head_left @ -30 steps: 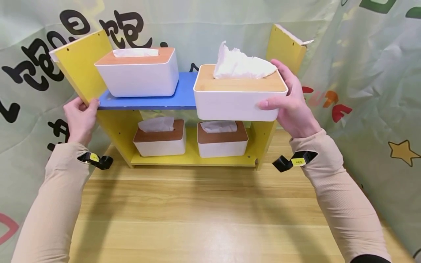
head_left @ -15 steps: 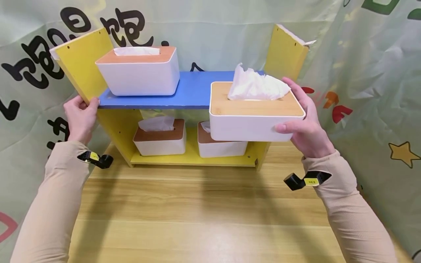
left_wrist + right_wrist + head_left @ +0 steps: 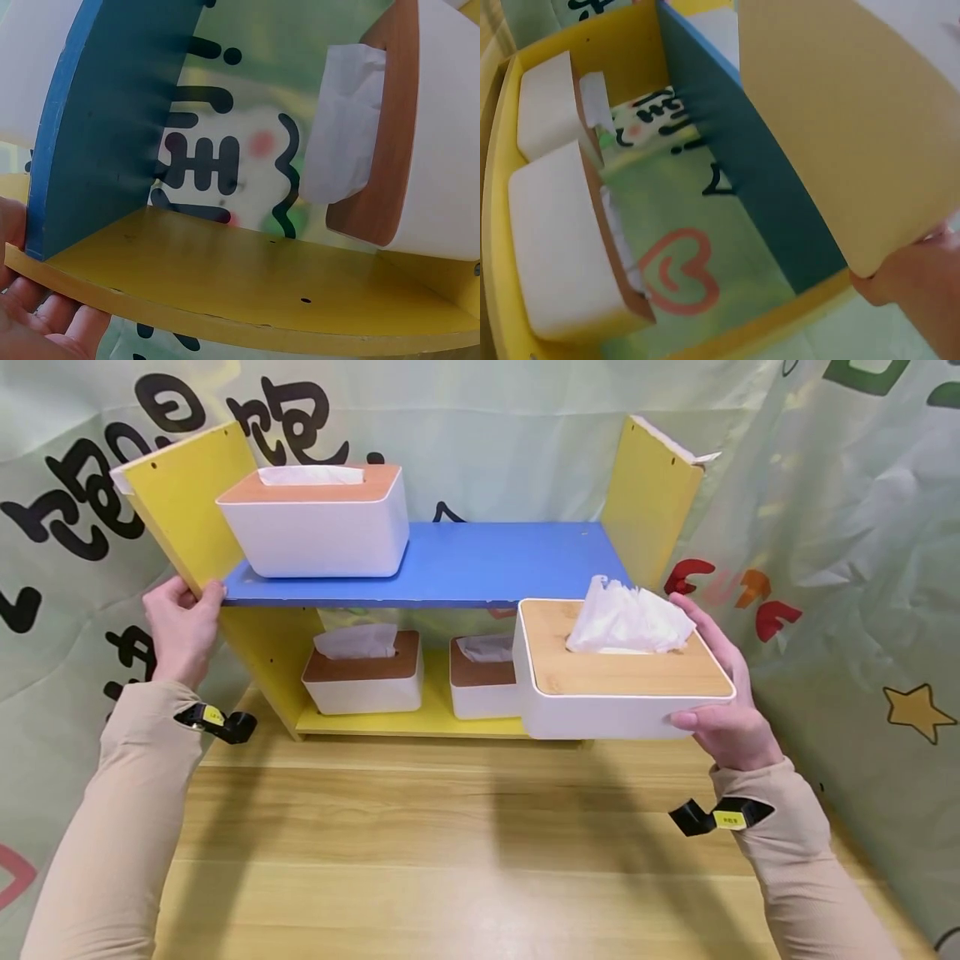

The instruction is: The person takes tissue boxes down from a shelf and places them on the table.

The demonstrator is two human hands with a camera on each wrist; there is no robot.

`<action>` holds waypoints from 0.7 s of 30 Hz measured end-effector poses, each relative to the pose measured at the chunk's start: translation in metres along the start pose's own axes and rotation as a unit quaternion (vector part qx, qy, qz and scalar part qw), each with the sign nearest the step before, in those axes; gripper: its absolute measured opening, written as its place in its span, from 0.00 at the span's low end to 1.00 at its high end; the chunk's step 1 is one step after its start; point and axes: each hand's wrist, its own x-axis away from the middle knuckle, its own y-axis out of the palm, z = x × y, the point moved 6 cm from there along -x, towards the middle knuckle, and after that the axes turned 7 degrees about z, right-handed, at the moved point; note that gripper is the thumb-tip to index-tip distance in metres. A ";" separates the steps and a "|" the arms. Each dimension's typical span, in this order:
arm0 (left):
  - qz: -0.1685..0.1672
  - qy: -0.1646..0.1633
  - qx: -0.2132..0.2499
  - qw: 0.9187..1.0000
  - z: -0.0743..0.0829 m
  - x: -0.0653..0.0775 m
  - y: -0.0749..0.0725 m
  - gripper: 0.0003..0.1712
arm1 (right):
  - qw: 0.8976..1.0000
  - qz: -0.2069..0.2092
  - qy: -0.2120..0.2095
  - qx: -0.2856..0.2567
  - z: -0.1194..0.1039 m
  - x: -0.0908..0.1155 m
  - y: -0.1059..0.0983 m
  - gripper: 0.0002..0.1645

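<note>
My right hand (image 3: pixel 727 702) grips the right end of a white tissue box (image 3: pixel 622 714) with a light wooden lid and a tissue sticking up. The box is in the air in front of the shelf's right side, overlapping a lower box in the head view. My left hand (image 3: pixel 182 631) pinches the front edge of the shelf's yellow left side panel (image 3: pixel 191 510), beside the blue board (image 3: pixel 510 556). In the left wrist view, curled fingers (image 3: pixel 56 311) lie under that panel's edge. On the blue board, at left, stands another white tissue box (image 3: pixel 322 539).
Two smaller tissue boxes with darker lids, a left one (image 3: pixel 363 681) and a right one (image 3: pixel 483 689), stand on the yellow bottom shelf (image 3: pixel 435 722). A yellow right panel (image 3: pixel 652 502) rises beside the blue board. The unit stands on a wooden table (image 3: pixel 420 860), with printed cloth (image 3: pixel 510 443) behind.
My right hand has carried the tissue box down, to the right and nearer, away from the blue board, whose right part now shows. The left hand stays on the panel.
</note>
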 end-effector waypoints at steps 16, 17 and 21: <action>-0.004 -0.006 0.013 1.000 -0.001 0.000 0.000 0.05 | 0.999 0.005 -0.038 -0.036 0.008 0.046 -0.043 0.60; -0.004 -0.006 0.015 1.000 -0.001 0.000 0.000 0.05 | 0.998 0.005 -0.041 -0.042 0.008 0.048 -0.046 0.60; -0.005 -0.009 0.016 1.000 -0.001 0.000 0.000 0.04 | 0.998 0.020 -0.045 -0.035 0.008 0.060 -0.058 0.60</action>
